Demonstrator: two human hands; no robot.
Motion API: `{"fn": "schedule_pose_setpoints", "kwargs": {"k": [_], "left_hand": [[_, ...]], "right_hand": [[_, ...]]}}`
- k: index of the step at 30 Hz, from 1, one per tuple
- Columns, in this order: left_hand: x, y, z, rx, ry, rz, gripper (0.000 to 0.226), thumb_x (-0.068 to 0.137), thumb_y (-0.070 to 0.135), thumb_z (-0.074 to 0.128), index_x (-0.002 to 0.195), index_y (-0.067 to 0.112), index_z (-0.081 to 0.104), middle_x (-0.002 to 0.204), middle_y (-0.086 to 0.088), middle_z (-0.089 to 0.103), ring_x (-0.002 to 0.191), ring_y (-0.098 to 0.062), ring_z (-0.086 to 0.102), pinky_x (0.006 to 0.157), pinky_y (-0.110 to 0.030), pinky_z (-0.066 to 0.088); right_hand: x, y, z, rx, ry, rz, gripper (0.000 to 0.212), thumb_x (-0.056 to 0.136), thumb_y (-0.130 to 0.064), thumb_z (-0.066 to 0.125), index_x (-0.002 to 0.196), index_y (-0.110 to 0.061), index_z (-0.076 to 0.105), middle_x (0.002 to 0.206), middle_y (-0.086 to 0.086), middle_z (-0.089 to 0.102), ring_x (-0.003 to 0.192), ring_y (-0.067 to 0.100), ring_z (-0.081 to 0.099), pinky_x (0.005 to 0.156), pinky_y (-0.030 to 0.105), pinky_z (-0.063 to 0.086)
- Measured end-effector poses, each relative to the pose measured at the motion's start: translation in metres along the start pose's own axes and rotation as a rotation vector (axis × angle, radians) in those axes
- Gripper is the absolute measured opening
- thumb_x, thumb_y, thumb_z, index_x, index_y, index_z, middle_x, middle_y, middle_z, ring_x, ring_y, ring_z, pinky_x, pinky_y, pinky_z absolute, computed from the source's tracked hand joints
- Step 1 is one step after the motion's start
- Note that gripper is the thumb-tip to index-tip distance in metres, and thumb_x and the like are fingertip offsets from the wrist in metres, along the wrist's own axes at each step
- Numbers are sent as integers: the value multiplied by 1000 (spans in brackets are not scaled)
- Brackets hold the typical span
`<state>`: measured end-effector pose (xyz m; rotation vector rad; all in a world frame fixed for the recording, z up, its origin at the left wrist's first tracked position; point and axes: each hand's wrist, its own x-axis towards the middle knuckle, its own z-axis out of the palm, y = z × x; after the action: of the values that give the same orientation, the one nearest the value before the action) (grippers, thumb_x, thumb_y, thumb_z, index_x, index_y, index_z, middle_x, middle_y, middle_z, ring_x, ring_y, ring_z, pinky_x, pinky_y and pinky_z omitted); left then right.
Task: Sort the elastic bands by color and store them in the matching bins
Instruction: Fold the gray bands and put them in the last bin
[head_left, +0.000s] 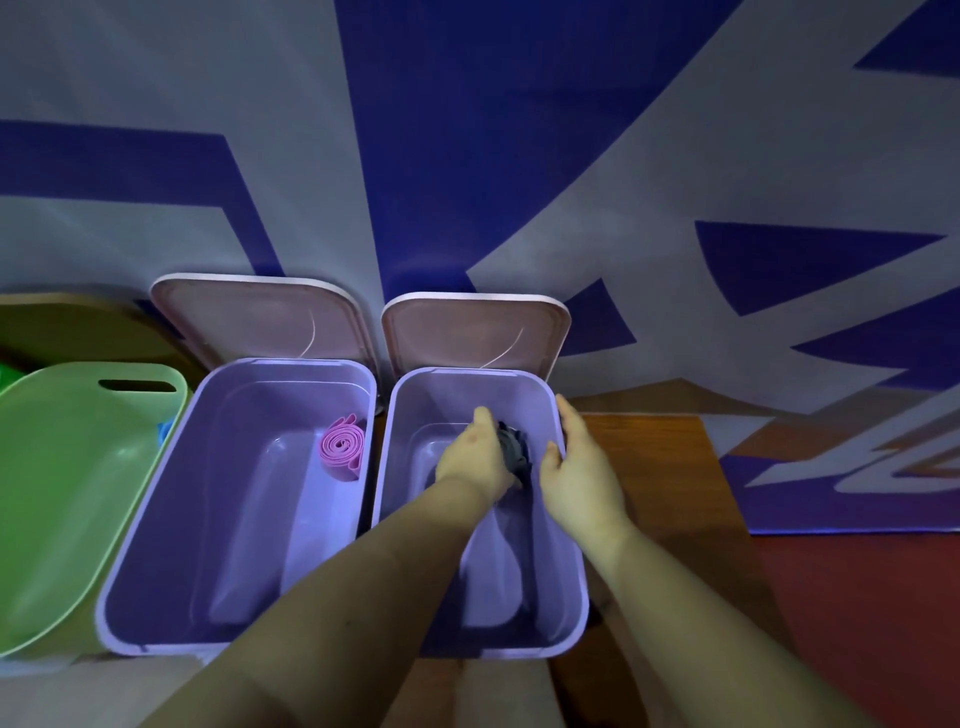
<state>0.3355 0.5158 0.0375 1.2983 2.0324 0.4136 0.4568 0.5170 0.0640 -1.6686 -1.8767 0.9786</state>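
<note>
dark elastic band (513, 451) inside the right purple bin (571, 530), gripped by my left hand (475, 457); my right hand (579, 467) hovers beside it, fingers relaxed, while a rolled pink band (340, 448) lies in the left purple bin (156, 519).

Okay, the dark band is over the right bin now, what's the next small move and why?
Probably let go: the left hand holds the dark rolled band low inside the right purple bin, while the right hand rests open at its rim.
</note>
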Motion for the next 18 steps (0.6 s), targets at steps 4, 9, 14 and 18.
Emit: {"fn": "schedule_pose_setpoints", "kwargs": {"k": [4,9,14,18], "left_hand": [[2,3,3,-54,-31,-13,61,71,25,79,111,12,36,115,-10,54,105,-34,56,83,-42,47],[-4,1,10,-322,45,-127,74,67,21,82,126,22,36,131,-8,30,110,-31,50,92,-36,45],[-1,-8,3,-921,44,-388,74,76,-2,68,138,9,29,115,-10,49,99,-27,54,86,-31,44],[1,-14,-3,-1056,5,-544,4,90,-3,55,88,0,53,74,-8,51,67,-21,52,74,-35,50]], "right_hand": [[-1,-2,0,13,-3,16,54,98,-14,40,148,-28,27,143,-2,47,123,24,51,93,29,43],[-1,-1,0,33,1,27,52,98,-14,39,146,-31,28,142,-4,48,121,22,52,84,24,40],[-1,0,2,56,2,23,52,98,-14,40,145,-32,31,138,-4,52,117,23,54,83,24,40],[-1,0,2,62,0,34,51,98,-13,39,146,-30,31,135,0,54,113,26,56,81,25,41]]}}
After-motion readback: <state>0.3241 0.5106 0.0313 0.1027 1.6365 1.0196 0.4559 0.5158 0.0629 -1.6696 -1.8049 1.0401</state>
